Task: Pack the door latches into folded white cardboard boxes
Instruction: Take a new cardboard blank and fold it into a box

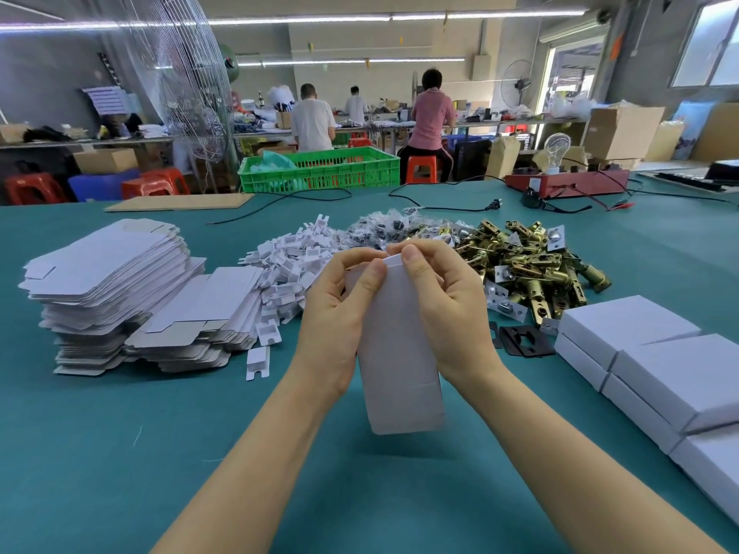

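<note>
Door latches (524,269) lie heaped far right, untouched. I pinch a flat box blank (400,353) with left hand (340,313) and right hand (444,309), apparently opening it; next comes folding.

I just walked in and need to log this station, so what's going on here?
A person is packing door latches. Both hands, left hand and right hand, pinch the top of a flat white box blank held above the green table, apparently opening it up. A stack of flat blanks lies to the left, brass latches are heaped behind the hands, and closed white boxes are stacked on the right.
</note>
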A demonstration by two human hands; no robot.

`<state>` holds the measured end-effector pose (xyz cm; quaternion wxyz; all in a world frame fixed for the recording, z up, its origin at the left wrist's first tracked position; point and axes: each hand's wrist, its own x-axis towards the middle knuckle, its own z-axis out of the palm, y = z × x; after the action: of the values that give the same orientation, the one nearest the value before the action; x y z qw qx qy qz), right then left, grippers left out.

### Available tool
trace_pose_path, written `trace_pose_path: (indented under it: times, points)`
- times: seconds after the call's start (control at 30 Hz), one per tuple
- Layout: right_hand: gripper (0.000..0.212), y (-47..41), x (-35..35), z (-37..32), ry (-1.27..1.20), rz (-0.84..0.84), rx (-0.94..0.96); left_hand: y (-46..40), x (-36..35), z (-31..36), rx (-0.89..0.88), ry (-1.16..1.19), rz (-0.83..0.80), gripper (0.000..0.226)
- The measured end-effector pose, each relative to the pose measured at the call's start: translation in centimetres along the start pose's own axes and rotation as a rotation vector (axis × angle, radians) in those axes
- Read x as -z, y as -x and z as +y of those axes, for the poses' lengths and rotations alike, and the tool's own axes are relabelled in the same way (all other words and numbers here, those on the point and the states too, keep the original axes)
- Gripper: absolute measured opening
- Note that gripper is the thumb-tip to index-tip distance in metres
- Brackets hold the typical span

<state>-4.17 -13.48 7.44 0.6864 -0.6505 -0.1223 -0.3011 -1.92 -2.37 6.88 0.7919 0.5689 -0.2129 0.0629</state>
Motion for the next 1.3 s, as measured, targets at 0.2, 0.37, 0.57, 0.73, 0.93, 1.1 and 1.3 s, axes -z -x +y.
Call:
trace_pose_path:
  times: [0.2,0.37,0.57,0.73,0.93,1.1,1.3]
  points:
    - [0.015,-0.1,-0.1,-0.4,-0.089,-0.047,-0.057,-0.5,0.3,0.5,0.038,0.118,0.069,0.006]
    - [0.004,0.0,-0.3,-0.3,0.012,-0.019,-0.017,-0.4,0.2,0.5,0.042,0.119,0.134,0.004]
    - [0.001,0.0,-0.1,-0.3,0.162,-0.011,0.125,0.1,-0.4,0.3,-0.04,-0.028,0.089,0.02]
    - [0.005,0.0,-0.1,0.0,0.268,0.027,0.163,0.1,-0.4,0.3,-0.063,-0.142,0.061,0.022]
    - [0.007,0.0,-0.2,0.2,0.319,0.023,0.217,0.2,-0.6,0.3,-0.048,-0.172,0.058,0.022]
    - [0.006,0.2,-0.7,0.1,0.274,0.051,0.239,0.3,-0.7,0.3,-0.08,-0.139,0.101,0.011]
    - [0.006,0.3,-0.8,0.3,0.271,0.067,0.265,0.4,-0.9,0.2,-0.098,-0.111,0.112,0.013]
